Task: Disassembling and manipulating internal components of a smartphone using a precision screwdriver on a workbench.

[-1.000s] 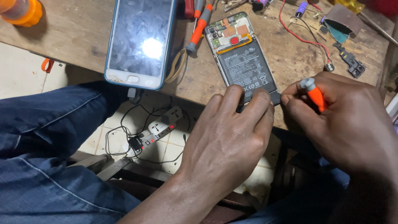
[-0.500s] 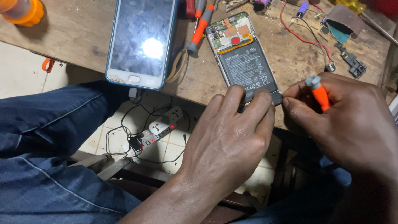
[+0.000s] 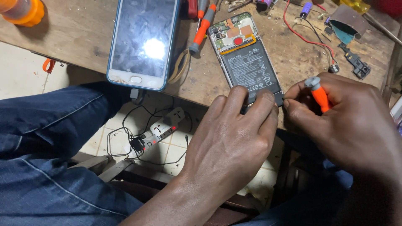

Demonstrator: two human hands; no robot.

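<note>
So the opened phone (image 3: 247, 58) lay face down, back cover off, near the front edge of the wooden bench (image 3: 75, 39), tilted a bit with its bottom end toward the person. The left hand (image 3: 232, 138) was pressed down on that bottom end, fingers spread flat and mostly straight, pinning it rather than gripping it. The right hand (image 3: 351, 121) sat just to the right of the same corner, curled tight around a small orange-handled screwdriver (image 3: 319, 93) with a grey cap; the tip was hidden behind the fingers, so I couldn't tell if it touched the phone.

Inside the phone was a big black battery with a white-printed label covering most of the body, and above it a green board with a red round sticker and an orange strip along the battery's top edge.

To the left lay a second phone (image 3: 144, 42), blue-rimmed, screen up with a light glare on it, hanging over the bench edge. Between the two phones lay another orange-and-grey screwdriver (image 3: 202, 30). A white power strip (image 3: 164, 129) sat on the tiled floor below.
</note>
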